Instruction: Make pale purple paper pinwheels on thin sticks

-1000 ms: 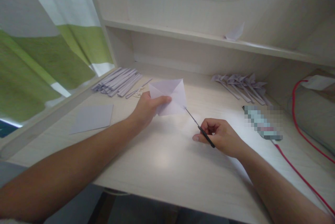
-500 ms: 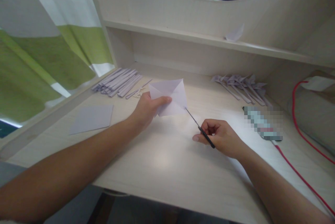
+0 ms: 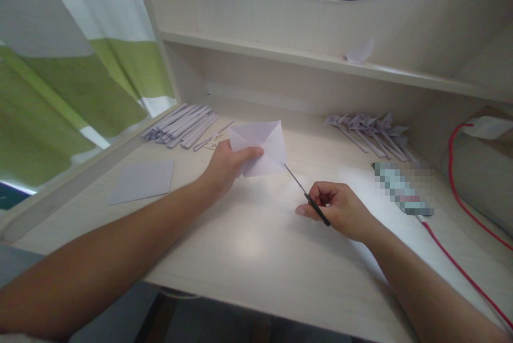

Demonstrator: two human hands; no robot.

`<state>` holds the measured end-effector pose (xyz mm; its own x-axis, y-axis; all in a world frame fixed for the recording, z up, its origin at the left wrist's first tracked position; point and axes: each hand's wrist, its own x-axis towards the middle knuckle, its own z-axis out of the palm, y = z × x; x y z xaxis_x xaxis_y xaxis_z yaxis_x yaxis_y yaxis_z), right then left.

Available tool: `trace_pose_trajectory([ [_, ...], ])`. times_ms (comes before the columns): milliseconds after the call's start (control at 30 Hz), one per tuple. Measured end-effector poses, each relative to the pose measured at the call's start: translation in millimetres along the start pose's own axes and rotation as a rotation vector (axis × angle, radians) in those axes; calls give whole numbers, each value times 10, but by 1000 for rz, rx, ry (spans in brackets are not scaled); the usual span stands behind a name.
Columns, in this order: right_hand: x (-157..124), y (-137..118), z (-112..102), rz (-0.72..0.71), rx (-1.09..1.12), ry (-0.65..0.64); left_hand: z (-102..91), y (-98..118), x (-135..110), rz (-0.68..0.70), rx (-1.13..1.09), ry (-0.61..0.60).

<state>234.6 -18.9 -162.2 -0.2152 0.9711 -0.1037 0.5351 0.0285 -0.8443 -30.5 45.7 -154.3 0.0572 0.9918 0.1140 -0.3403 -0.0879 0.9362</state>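
My left hand [image 3: 229, 164] pinches a creased square of white paper [image 3: 267, 142], the thumb on top and the other fingers hidden beneath. Fold lines run across the sheet towards its corners. In my right hand [image 3: 336, 207] is a pair of scissors [image 3: 316, 208] with black handles, my fingers closed round them. The thin blades reach up and left, their tip at the paper's lower right corner. Whether the blades are parted around that corner is too fine to tell.
A flat stack of white paper [image 3: 142, 181] lies left of my forearm. Behind it are several rolled paper sticks [image 3: 180, 126]. Several paper pinwheels [image 3: 371, 132] lie at the back right, near a blurred phone [image 3: 403, 191] with a red cable [image 3: 460, 265]. A folded paper [image 3: 359, 53] rests on the shelf.
Almost nothing differs. Both hands, the paper and the scissors keep their places, apart from a very slight shift of the whole view.
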Motion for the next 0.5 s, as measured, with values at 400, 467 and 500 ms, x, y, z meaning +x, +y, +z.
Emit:
trace_pose_trajectory([
  [400, 0, -28, 0, -1, -21, 9, 2, 2, 1, 10, -10, 11],
  [467, 0, -25, -1, -1, -23, 12, -2, -8, 11, 11, -7, 17],
  [500, 0, -21, -2, -3, -23, 14, -3, -11, 14, 8, -2, 20],
])
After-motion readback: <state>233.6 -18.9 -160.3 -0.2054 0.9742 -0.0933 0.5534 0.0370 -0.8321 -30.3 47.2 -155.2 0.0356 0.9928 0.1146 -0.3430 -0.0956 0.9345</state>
